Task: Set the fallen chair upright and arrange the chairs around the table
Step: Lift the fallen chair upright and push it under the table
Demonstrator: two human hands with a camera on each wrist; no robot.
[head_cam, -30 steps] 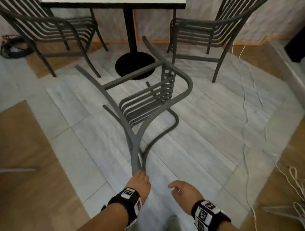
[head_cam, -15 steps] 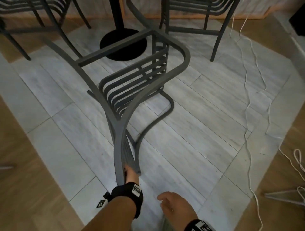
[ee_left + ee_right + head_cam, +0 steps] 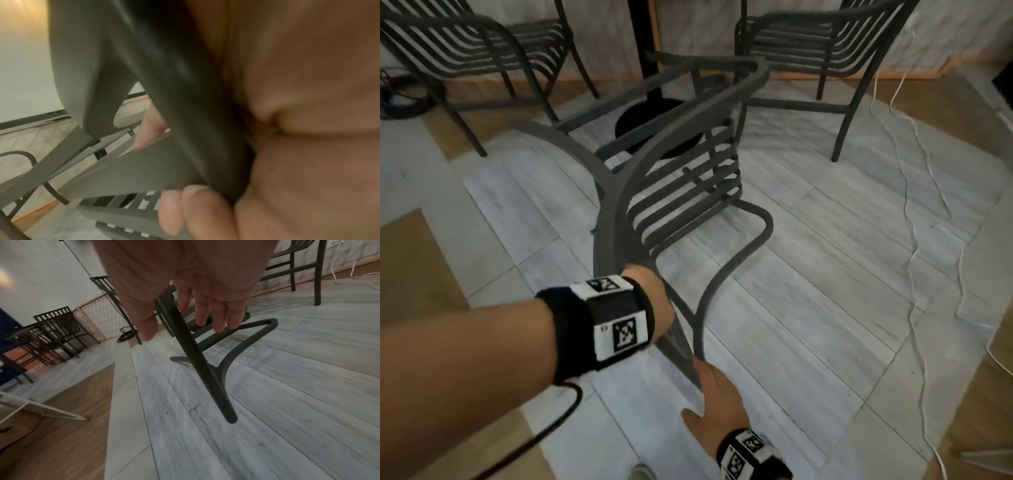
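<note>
The fallen dark grey slatted chair [image 3: 688, 192] is tilted up off the floor, one curved arm still on the tiles. My left hand [image 3: 654, 298] grips its top back rail; in the left wrist view the fingers [image 3: 197, 211] curl round the rail [image 3: 164, 81]. My right hand [image 3: 717, 390] is lower, at the near end of the same rail. In the right wrist view that hand [image 3: 183, 331] has straight fingers, with the chair rail [image 3: 201, 366] running between thumb and fingers. The table's black pedestal [image 3: 650, 51] stands just beyond.
Two upright matching chairs stand either side of the pedestal, one at left [image 3: 482, 51] and one at right [image 3: 825, 44]. White cables [image 3: 914, 240] trail over the tiles on the right. A black cable coil [image 3: 400, 99] lies at far left.
The chair's back has risen off the floor with my left hand gripping it. My right hand has moved in from the side to the rail's near end.
</note>
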